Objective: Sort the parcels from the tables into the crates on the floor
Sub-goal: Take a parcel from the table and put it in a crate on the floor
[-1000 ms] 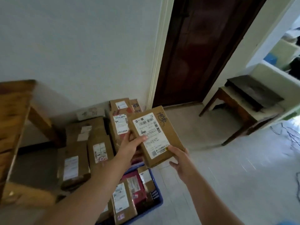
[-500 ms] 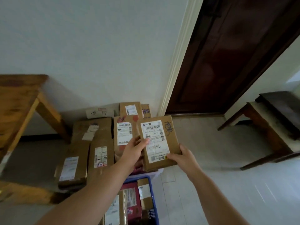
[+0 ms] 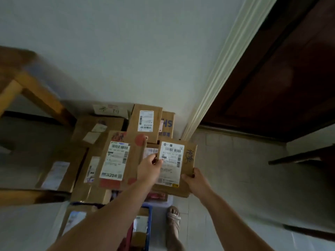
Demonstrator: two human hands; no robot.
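A brown cardboard parcel (image 3: 186, 160) with a white shipping label and black scribble is held low over the stack of parcels by the wall. My left hand (image 3: 148, 167) grips its left edge, thumb on the label. My right hand (image 3: 194, 180) grips its lower right corner. Beside it to the left lies another labelled parcel (image 3: 119, 160) marked "20" on top of the stack. Below my arms a blue crate (image 3: 149, 227) holds several parcels, partly hidden by my left forearm.
More brown boxes (image 3: 146, 122) are stacked against the white wall. A wooden table (image 3: 27, 86) stands at the left, a dark door (image 3: 282, 73) at the right, a dark bench edge (image 3: 299, 156) at far right. A sandalled foot (image 3: 173, 217) stands on the tiled floor.
The view has tilted down and moved closer to the stack. Both hands have lowered the parcel toward the boxes, right of the "20" parcel.
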